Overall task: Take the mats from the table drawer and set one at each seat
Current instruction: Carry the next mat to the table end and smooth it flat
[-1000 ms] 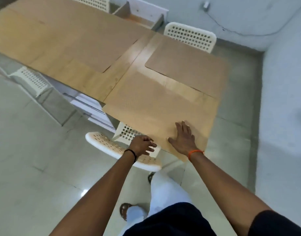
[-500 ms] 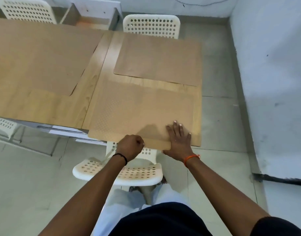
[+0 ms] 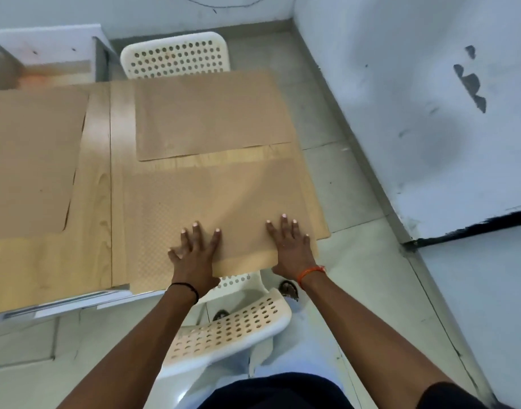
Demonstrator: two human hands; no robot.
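A tan textured mat (image 3: 212,199) lies on the near right end of the wooden table (image 3: 97,178), its front edge hanging a little past the table edge. My left hand (image 3: 194,252) rests flat on it with fingers spread. My right hand (image 3: 291,246) presses flat on its near right corner. A second mat (image 3: 209,113) lies at the far right seat. A third mat (image 3: 29,160) covers the left part of the table. The open drawer (image 3: 56,69) shows at the far side.
A white perforated chair (image 3: 232,329) stands right below my arms at the near seat. Another white chair (image 3: 173,57) is tucked at the far side. A grey-white wall (image 3: 415,98) runs close along the right, with tiled floor between.
My left hand has come off the chair side, opened, and now lies flat on the near mat. The view swung so the table end faces me squarely.
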